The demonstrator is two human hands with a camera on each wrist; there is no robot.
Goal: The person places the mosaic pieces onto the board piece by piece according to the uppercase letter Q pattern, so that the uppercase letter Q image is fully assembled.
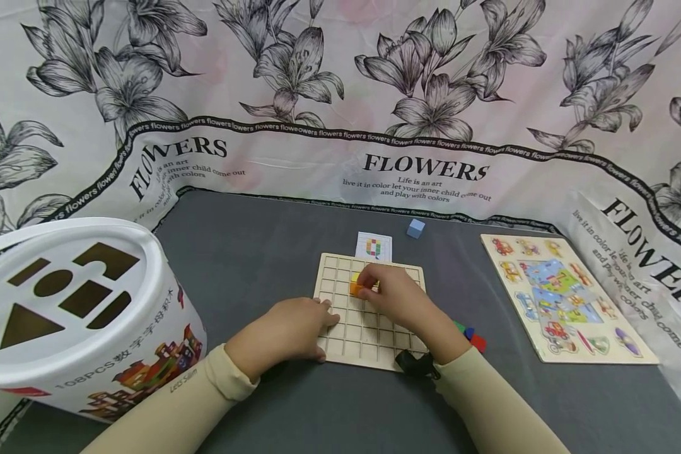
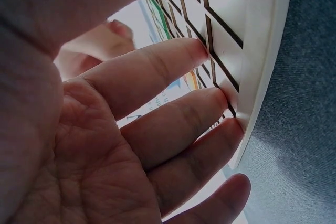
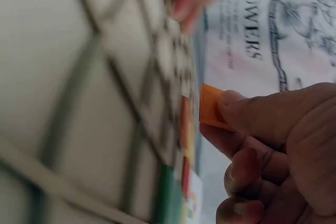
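Orange block [image 3: 210, 106]: at the right fingertips, over the far half of the wooden board [image 1: 340, 347]
Right hand [image 1: 400, 296]: thumb and finger clamped on the block
Left hand [image 1: 292, 328]: fingers extended, touching the board's left side

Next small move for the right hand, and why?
Probably ease the orange block down onto the grid board: the right hand pinches it close to the board, and the left hand touches the board's edge.
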